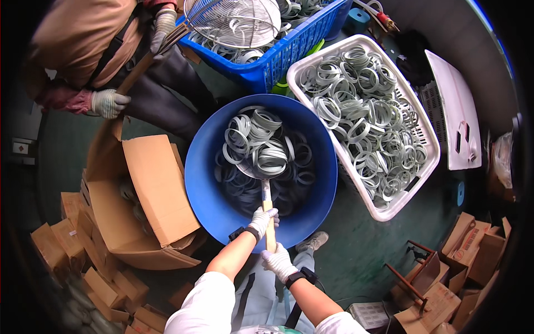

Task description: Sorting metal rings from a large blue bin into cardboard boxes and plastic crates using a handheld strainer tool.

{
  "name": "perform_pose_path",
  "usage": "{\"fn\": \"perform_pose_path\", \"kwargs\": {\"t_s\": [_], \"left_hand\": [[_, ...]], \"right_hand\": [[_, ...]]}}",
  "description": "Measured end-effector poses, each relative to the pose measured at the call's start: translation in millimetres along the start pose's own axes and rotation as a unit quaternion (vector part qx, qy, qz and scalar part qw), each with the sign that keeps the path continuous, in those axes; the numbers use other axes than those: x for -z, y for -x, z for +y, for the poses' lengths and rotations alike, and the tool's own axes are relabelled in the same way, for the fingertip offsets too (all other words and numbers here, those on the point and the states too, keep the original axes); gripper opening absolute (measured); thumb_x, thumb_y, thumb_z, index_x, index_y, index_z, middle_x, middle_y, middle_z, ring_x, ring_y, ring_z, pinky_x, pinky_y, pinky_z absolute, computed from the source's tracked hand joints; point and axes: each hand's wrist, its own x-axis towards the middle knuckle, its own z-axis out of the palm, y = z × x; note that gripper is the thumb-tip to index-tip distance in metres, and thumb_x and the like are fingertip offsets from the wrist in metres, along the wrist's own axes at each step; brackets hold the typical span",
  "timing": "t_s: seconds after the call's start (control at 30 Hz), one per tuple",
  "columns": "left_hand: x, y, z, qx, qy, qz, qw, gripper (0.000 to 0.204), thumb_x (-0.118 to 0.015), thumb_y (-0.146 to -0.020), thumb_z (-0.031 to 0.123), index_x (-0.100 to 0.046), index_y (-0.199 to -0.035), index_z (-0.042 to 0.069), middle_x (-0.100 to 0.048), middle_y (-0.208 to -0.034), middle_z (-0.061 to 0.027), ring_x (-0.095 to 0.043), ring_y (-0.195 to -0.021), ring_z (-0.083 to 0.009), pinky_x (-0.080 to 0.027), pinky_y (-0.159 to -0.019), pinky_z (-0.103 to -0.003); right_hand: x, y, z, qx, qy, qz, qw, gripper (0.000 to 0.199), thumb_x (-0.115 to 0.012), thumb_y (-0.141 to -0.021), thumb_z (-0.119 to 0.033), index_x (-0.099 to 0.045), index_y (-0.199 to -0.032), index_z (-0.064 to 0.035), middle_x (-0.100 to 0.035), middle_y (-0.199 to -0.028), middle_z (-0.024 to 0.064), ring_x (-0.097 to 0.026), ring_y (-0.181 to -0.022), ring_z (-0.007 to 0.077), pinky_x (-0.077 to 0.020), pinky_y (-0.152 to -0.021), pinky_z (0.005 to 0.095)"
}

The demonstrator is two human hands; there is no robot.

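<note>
Both gloved hands are wrapped around one wooden handle: the left hand [262, 218] grips it higher up toward the tub, fingers curled tight, and the right hand [278, 261] is clenched on the lower end nearer the body. That handle belongs to a long scoop [261, 161] whose head sits low in the round blue tub [206, 189], piled with pale grey-white rings [258, 139]. From where things lie, I'd say the scooping is somewhere in the middle: the heap on the scoop is raised above a dark layer of more rings lying deeper in the tub, so plenty is left to lift out. Just to the right, the white slotted basket [334, 161] is already well filled with the same rings, touching the tub's rim or very close to it. Beyond, a blue crate [289, 53] holds more rings, and a second person in work gloves holds a wire-mesh scoop [233, 22] over it. An open cardboard box [150, 195] stands to the tub's left on the green floor, with smaller cartons [72, 239] stacked around it; whether rings lie inside it I cannot tell clearly.
</note>
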Motion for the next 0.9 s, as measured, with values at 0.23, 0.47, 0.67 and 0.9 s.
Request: {"fn": "perform_pose_path", "kwargs": {"t_s": [0.23,0.47,0.67,0.9], "left_hand": [[-26.6,20.9,-8.7,-0.014,-0.010,0.035,0.999,0.020,-0.069,-0.082,0.012,-0.053,-0.094,0.008,-0.060,-0.072,-0.0067,-0.061,-0.059,-0.0197,-0.055,-0.053,-0.035],[-44.5,29.9,-15.9,-0.031,0.000,0.044,0.999,0.023,-0.070,-0.082,0.014,-0.051,-0.094,0.007,-0.060,-0.074,-0.0069,-0.061,-0.060,-0.0194,-0.055,-0.053,-0.035],[-59.3,23.9,-7.9,-0.056,0.017,0.048,0.997,0.021,-0.068,-0.083,0.011,-0.051,-0.094,0.007,-0.059,-0.073,-0.0063,-0.059,-0.058,-0.0190,-0.053,-0.051,-0.034],[-74.3,17.4,-3.0,-0.051,0.036,0.048,0.997,0.016,-0.067,-0.083,0.008,-0.053,-0.091,0.006,-0.057,-0.070,-0.0061,-0.059,-0.057,-0.0199,-0.053,-0.052,-0.034]], "right_hand": [[33.2,21.2,5.1,0.006,0.002,-0.028,1.000,0.042,-0.065,-0.077,-0.019,-0.046,-0.110,-0.0023,-0.056,-0.076,0.0081,-0.058,-0.052,0.0184,-0.0519,-0.048,0.0314],[55.1,47.1,-9.7,0.027,0.051,-0.033,0.998,0.048,-0.064,-0.076,-0.020,-0.048,-0.117,0.0002,-0.061,-0.080,0.0113,-0.062,-0.057,0.0187,-0.0540,-0.050,0.0317],[77.3,43.2,-28.6,0.048,0.053,-0.057,0.996,0.043,-0.064,-0.076,-0.018,-0.050,-0.112,0.0001,-0.061,-0.075,0.0097,-0.061,-0.055,0.0187,-0.0521,-0.049,0.0310],[95.4,41.9,-46.8,0.063,0.096,-0.050,0.992,0.036,-0.064,-0.074,-0.018,-0.052,-0.104,-0.0002,-0.058,-0.073,0.0070,-0.058,-0.053,0.0164,-0.0488,-0.047,0.0286]]}}
